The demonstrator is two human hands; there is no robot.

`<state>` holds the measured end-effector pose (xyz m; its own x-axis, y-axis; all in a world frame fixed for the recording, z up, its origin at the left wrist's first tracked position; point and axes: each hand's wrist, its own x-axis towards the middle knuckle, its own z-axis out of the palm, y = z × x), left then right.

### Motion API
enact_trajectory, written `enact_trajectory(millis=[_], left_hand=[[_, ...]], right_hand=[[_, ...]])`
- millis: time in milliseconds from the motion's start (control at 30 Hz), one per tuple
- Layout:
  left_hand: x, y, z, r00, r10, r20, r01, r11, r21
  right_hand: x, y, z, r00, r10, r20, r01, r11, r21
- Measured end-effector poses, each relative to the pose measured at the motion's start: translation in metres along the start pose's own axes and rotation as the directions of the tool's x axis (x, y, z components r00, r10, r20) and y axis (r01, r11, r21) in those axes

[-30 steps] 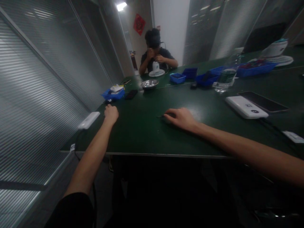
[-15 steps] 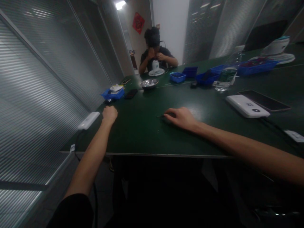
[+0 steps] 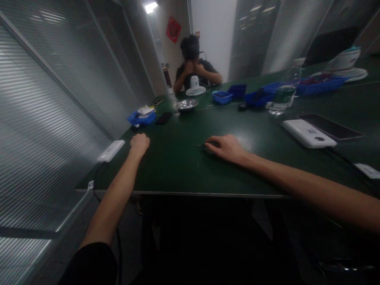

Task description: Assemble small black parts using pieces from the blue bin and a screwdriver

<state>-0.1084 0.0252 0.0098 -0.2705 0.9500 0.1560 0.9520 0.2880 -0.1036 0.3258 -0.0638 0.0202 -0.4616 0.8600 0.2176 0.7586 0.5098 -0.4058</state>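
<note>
My right hand (image 3: 227, 148) rests on the green table (image 3: 172, 170), thumb and fingertips pinched on a thin dark pointed tool (image 3: 200, 145). Its fine tip points left, and its kind is too small to tell. Over the table's left side, my left hand (image 3: 140, 144) is closed, knuckles forward. The curled fingers face away, so anything inside them is hidden. Just left of that hand lies a white power bank (image 3: 111, 151) with a cable. Beyond it, a blue tray (image 3: 141, 117) holds white tissue-like material, with a dark phone (image 3: 164, 118) beside it.
A metal bowl (image 3: 187, 105) with small white pieces stands farther back. Across the table sits a person (image 3: 196, 67) behind a white fan (image 3: 195, 91). Rightward are blue bins (image 3: 222, 97), a water bottle (image 3: 280, 99), another white power bank (image 3: 308, 133) and a large phone (image 3: 331, 126).
My left hand has moved slightly to the right and stays closed. My right hand and the thin tool have hardly moved.
</note>
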Motion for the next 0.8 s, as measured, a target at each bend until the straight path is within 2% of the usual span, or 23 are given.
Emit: enact_trajectory(millis=[133, 300, 400, 467, 500, 567, 667, 733, 800], left_hand=[[0.0, -0.001, -0.001, 1.0, 0.002, 0.023, -0.002, 1.0, 0.005], [-0.001, -0.003, 0.001, 1.0, 0.024, -0.02, -0.024, 1.0, 0.007], [-0.001, -0.003, 0.002, 0.988, 0.137, -0.07, -0.138, 0.99, -0.006], [-0.003, 0.003, 0.001, 0.951, 0.298, -0.086, -0.301, 0.953, -0.026], [-0.006, 0.009, -0.001, 0.914, 0.396, -0.092, -0.401, 0.915, -0.038], [-0.013, 0.024, -0.003, 0.794, 0.597, -0.119, -0.605, 0.794, -0.053], [-0.029, 0.055, -0.008, 0.54, 0.821, -0.186, -0.838, 0.546, -0.023], [-0.041, 0.076, -0.011, 0.372, 0.9, -0.228, -0.921, 0.388, 0.028], [-0.052, 0.091, -0.013, 0.232, 0.939, -0.254, -0.961, 0.261, 0.088]], right_hand=[[0.0, 0.0, 0.0, 1.0, -0.003, -0.004, 0.003, 1.0, -0.001], [0.0, 0.001, 0.002, 1.0, -0.017, -0.015, 0.017, 1.0, -0.018], [0.0, 0.0, 0.001, 1.0, -0.011, -0.006, 0.011, 0.999, -0.033], [0.0, 0.0, 0.0, 1.0, -0.011, -0.002, 0.011, 1.0, -0.028], [-0.001, -0.001, 0.0, 1.0, -0.011, -0.001, 0.011, 1.0, -0.021], [0.0, -0.001, 0.0, 1.0, -0.015, -0.001, 0.015, 1.0, -0.012], [0.001, 0.0, 0.002, 1.0, -0.025, -0.008, 0.025, 0.999, -0.023], [0.001, 0.001, 0.003, 0.999, -0.029, -0.021, 0.028, 0.999, -0.04], [0.002, 0.002, 0.004, 0.999, -0.035, -0.042, 0.033, 0.999, -0.042]])
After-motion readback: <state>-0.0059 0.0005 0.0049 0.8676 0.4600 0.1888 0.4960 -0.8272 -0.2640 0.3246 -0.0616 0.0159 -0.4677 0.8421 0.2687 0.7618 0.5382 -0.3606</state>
